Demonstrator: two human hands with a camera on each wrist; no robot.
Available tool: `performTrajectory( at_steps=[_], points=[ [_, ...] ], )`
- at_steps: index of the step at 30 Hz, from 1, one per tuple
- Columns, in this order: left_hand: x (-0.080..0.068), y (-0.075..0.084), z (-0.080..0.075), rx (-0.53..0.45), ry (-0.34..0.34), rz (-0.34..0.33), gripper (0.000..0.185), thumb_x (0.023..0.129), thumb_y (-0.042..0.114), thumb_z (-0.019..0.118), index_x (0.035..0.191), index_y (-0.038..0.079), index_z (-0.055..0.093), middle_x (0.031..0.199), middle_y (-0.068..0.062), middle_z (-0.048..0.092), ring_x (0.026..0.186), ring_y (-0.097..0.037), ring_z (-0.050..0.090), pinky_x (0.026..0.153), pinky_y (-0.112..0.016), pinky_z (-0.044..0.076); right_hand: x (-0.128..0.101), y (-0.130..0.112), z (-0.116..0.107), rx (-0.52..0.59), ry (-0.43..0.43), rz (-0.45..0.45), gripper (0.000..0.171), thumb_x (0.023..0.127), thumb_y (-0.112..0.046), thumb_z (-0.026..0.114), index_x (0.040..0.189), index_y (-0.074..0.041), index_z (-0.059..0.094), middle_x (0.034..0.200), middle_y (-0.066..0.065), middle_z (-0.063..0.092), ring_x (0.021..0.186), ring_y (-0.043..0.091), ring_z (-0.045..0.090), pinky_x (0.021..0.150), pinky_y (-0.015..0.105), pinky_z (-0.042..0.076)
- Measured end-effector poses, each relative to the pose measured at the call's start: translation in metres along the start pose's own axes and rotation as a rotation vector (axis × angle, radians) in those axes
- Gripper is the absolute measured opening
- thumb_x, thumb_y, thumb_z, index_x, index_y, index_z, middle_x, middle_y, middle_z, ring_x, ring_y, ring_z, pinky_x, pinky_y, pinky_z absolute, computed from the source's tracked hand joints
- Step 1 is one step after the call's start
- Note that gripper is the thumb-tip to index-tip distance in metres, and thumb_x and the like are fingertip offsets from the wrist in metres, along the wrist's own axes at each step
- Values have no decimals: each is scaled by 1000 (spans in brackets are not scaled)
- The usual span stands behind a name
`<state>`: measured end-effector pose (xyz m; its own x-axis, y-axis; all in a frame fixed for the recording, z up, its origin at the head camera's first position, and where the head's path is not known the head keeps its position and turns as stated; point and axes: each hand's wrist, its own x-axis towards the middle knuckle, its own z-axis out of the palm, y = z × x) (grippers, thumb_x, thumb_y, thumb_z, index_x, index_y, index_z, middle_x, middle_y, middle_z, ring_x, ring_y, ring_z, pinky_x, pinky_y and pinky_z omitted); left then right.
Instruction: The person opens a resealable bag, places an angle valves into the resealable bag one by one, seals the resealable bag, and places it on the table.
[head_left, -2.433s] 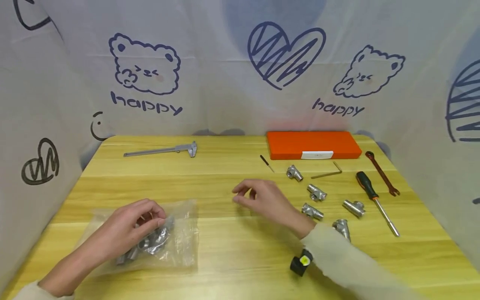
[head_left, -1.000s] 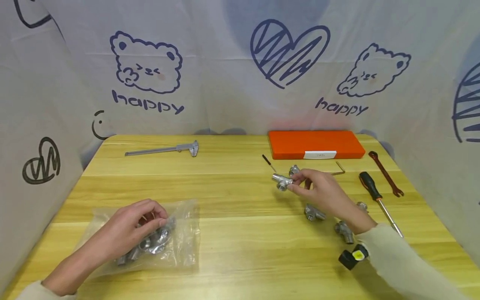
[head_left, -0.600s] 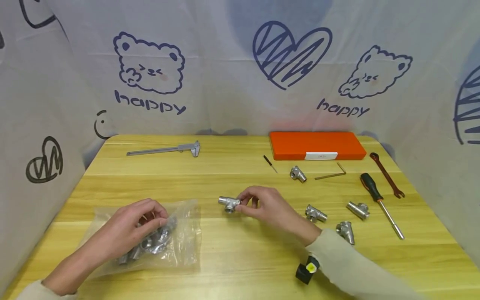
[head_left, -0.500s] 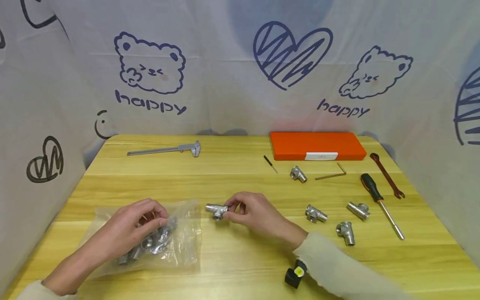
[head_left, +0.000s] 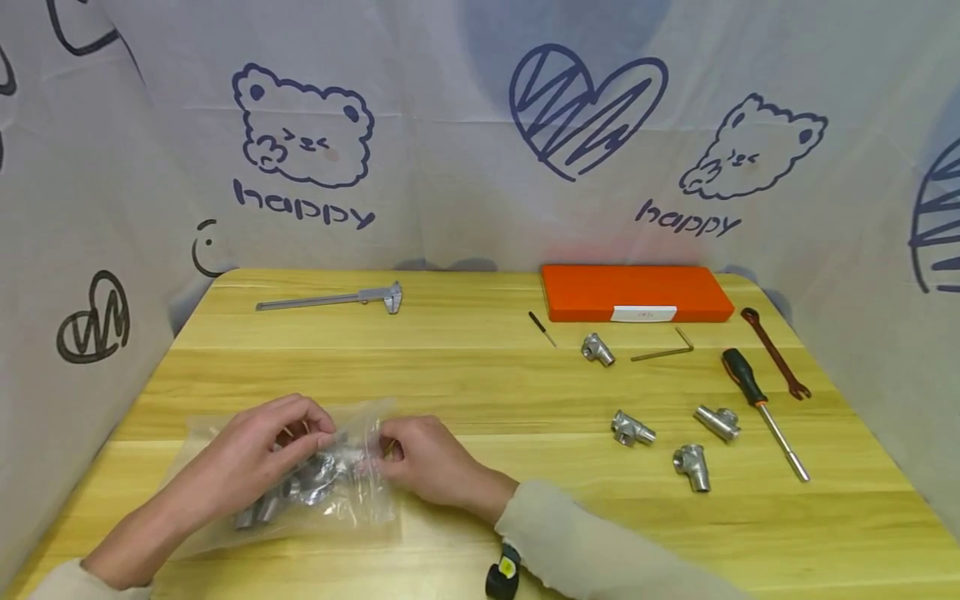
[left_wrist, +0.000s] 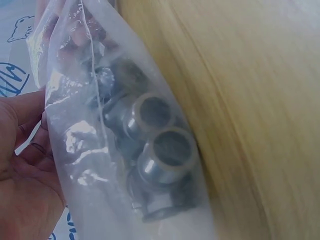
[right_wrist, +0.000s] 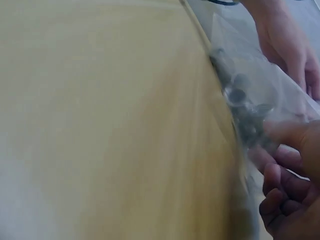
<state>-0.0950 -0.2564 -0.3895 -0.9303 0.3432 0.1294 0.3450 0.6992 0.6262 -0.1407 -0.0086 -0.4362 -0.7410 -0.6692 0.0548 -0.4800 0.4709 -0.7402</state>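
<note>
A clear plastic bag (head_left: 375,508) with several metal pipe fittings (left_wrist: 160,155) inside lies flat at the front left of the table. My left hand (head_left: 258,450) pinches the upper layer of the bag between thumb and fingers. My right hand (head_left: 431,462) has its fingertips inside the mouth at the bag's right side, seen through the plastic. It holds a metal pipe tee (head_left: 347,458), blurred behind the film. In the right wrist view, the thumb and fingers of my right hand (right_wrist: 295,170) are close to the bagged fittings.
Several loose pipe tees (head_left: 632,428) lie on the right half of the table. Around them are a screwdriver (head_left: 757,400), a wrench (head_left: 774,354), a hex key (head_left: 663,354), a small black-handled tool (head_left: 542,327) and an orange case (head_left: 637,287). A caliper (head_left: 330,302) lies at the back left.
My right hand picked up a pipe tee from the right side and carried it left into the bag's mouth. My left hand has stayed on the bag.
</note>
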Motion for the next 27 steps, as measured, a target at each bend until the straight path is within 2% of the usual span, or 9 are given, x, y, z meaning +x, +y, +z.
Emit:
performTrajectory(
  at_steps=[3, 6, 10, 16, 22, 27],
  points=[
    [0, 1, 0, 2, 3, 6, 7, 103, 17, 77, 106, 21, 73, 97, 14, 71, 86, 1, 64, 77, -23, 60, -1, -1, 3, 4, 5, 5, 22, 100, -18, 81, 119, -7, 81, 73, -9, 55, 63, -1, 43, 58, 14, 37],
    [1, 1, -1, 9, 7, 15, 7, 102, 17, 77, 107, 20, 73, 98, 13, 72, 86, 1, 64, 77, -22, 60, -6, 3, -2, 61, 24, 20, 22, 101, -17, 81, 121, -10, 81, 82, -8, 70, 66, -2, 48, 61, 13, 40],
    [1, 1, -2, 19, 11, 20, 7, 102, 17, 77, 106, 20, 73, 97, 14, 72, 86, 1, 64, 76, -22, 60, -20, 12, -22, 127, 50, 22, 19, 103, -22, 79, 120, -14, 82, 103, -4, 81, 71, -1, 56, 65, 16, 48],
    [1, 1, 0, 13, 9, 26, 6, 103, 16, 77, 106, 20, 73, 96, 13, 72, 85, 2, 64, 76, -22, 60, -53, 37, -78, 69, 100, 54, 25, 103, -28, 79, 123, -13, 80, 104, -8, 78, 81, 7, 62, 72, 22, 54],
    [-1, 1, -1, 13, 7, 10, 6, 103, 17, 77, 106, 20, 73, 97, 13, 72, 85, 1, 64, 76, -23, 60, -104, 79, -147, -93, 131, 94, 24, 103, -29, 78, 119, -11, 81, 102, -6, 77, 84, 9, 62, 72, 24, 55],
    [-3, 0, -1, 28, 19, 16, 8, 102, 16, 78, 106, 20, 73, 95, 15, 71, 85, 2, 63, 76, -22, 60, -148, 105, -186, -214, 136, 176, 23, 103, -33, 79, 118, -16, 81, 100, -10, 74, 85, 7, 60, 69, 25, 53]
  ],
)
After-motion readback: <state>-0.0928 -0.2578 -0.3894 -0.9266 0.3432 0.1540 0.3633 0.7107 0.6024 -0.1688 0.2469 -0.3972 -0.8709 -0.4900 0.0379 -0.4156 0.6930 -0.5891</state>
